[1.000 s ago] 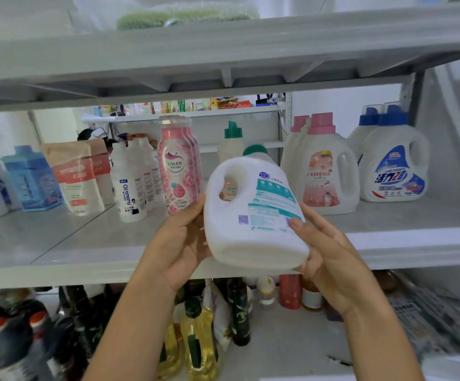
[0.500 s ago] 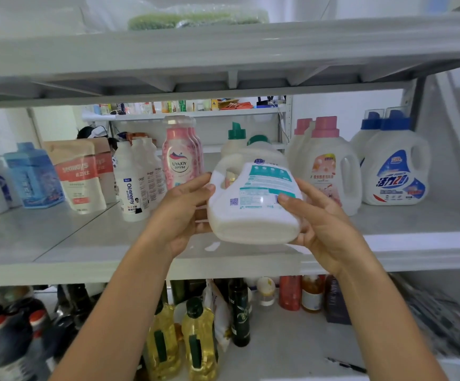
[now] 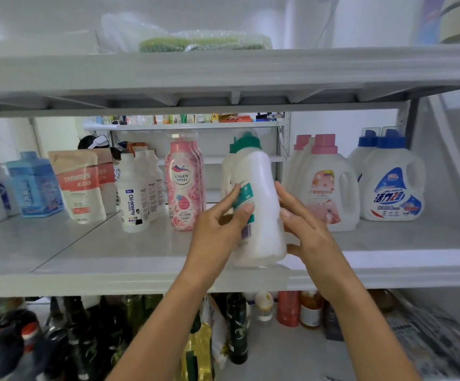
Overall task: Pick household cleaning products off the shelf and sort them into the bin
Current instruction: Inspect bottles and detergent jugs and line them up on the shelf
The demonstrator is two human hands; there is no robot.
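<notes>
Our left hand grips the white jug from its nine o'clock side, fingers bent, with the thumb and a fingertip set on the teal label. Our right hand lies against the jug's three o'clock side with fingers straight and pressed flat to the plastic, the thumb low near the base. The jug stands upright between the two palms, green cap at twelve o'clock, its base at the front edge of the middle shelf; we cannot tell whether it rests on the board or hangs just above it. At nine o'clock from the jug, just beside our left hand, stands the pink bottle, then the white Oil enemy bottles, the refill pouches and a blue container. At three o'clock stand the pink-capped jugs, and beyond them the blue-capped jugs. At six o'clock, on the shelf below, we see dark and yellow oil bottles. At twelve o'clock, on the top shelf, lies a green item in clear wrap.
</notes>
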